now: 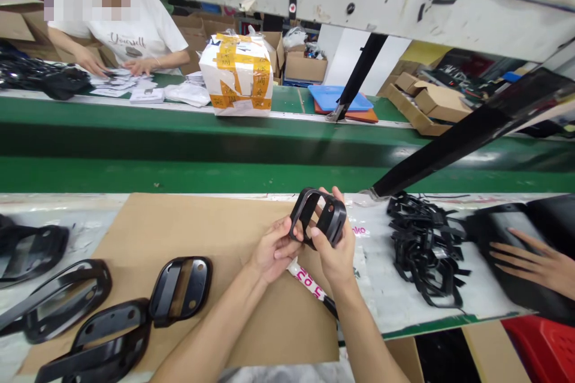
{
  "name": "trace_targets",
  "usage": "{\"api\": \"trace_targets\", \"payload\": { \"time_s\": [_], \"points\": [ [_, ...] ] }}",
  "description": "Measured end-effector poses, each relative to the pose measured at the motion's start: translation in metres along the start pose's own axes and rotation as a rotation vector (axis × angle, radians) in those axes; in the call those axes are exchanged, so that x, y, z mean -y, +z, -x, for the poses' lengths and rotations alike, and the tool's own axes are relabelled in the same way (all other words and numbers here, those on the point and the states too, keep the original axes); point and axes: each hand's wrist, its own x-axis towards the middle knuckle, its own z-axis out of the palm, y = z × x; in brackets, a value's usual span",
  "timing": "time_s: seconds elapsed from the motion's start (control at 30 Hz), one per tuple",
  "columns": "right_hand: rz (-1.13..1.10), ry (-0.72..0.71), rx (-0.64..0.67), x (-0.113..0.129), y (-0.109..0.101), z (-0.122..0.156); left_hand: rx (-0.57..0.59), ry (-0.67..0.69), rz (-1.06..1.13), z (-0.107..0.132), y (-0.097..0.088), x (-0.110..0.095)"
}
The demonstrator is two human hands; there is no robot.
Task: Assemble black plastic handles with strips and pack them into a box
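Between both hands, above the cardboard sheet [251,221], I hold a black plastic frame [333,218] with rounded corners, a wide opening and small holes. My left hand [275,251] pinches its lower left edge. Around its right side my right hand [336,251] is closed, thumb on the near edge. Beneath my hands lies a tool [308,280] whose handle is wrapped in white tape with pink letters. Left of my forearm rests a similar black frame with a crossbar [204,287]. More such frames [112,323] overlap at the lower left.
Tangled black plastic parts [426,251] lie to the right, beside another person's hand [539,260] on a black panel. A slanted black post [449,137] rises beyond my right hand. Across the green conveyor [179,173] stands a taped white box [236,75]; a co-worker [139,36] handles papers.
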Motion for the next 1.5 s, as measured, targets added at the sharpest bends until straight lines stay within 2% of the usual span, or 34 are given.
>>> {"api": "trace_targets", "payload": {
  "time_s": [0.13,0.27,0.33,0.4,0.5,0.63,0.7,0.77,0.83,0.9,0.97,1.1,1.2,1.27,1.33,1.4,1.5],
  "points": [
    [0.131,0.001,-0.037,0.008,0.002,-0.006,-0.108,0.077,-0.205,-0.005,-0.004,-0.001],
    [0.386,-0.170,-0.028,0.017,0.005,-0.006,-0.106,0.210,-0.629,-0.006,-0.012,-0.015],
    [0.484,-0.278,0.024,0.018,0.006,-0.004,-0.081,0.196,-0.884,-0.006,-0.015,-0.023],
    [0.552,-0.339,0.123,0.017,0.004,-0.001,-0.074,0.113,-1.110,-0.007,-0.017,-0.029],
    [0.588,-0.309,0.284,0.014,-0.008,0.005,-0.138,0.054,-1.359,-0.011,-0.021,-0.034],
    [0.678,-0.110,0.309,0.004,-0.038,0.029,-0.331,0.203,-1.496,-0.018,-0.034,-0.041],
    [0.815,0.025,0.410,-0.003,-0.052,0.047,-0.407,0.222,-1.553,-0.023,-0.043,-0.044],
    [0.941,0.102,0.516,-0.010,-0.063,0.063,-0.420,0.237,-1.635,-0.026,-0.051,-0.044],
    [0.959,0.140,0.536,-0.014,-0.072,0.072,-0.413,0.288,-1.762,-0.028,-0.057,-0.039],
    [0.849,0.211,0.506,-0.013,-0.080,0.073,-0.422,0.340,-1.901,-0.027,-0.061,-0.033],
    [0.661,0.370,0.471,-0.009,-0.086,0.072,-0.434,0.368,-1.987,-0.024,-0.063,-0.027],
    [0.175,0.750,0.363,-0.006,-0.090,0.074,-0.421,0.426,-2.002,-0.018,-0.066,-0.022],
    [-0.027,0.852,0.237,-0.010,-0.084,0.077,-0.335,0.466,-1.974,-0.017,-0.068,-0.023],
    [-0.063,0.858,0.190,-0.014,-0.079,0.075,-0.243,0.487,-1.962,-0.017,-0.069,-0.024],
    [-0.013,0.810,0.208,-0.015,-0.075,0.071,-0.183,0.496,-1.965,-0.017,-0.070,-0.024],
    [0.134,0.682,0.283,-0.015,-0.072,0.065,-0.168,0.492,-1.984,-0.018,-0.071,-0.024],
    [0.391,0.418,0.411,-0.013,-0.072,0.060,-0.185,0.469,-2.012,-0.019,-0.071,-0.022]
  ]
}}
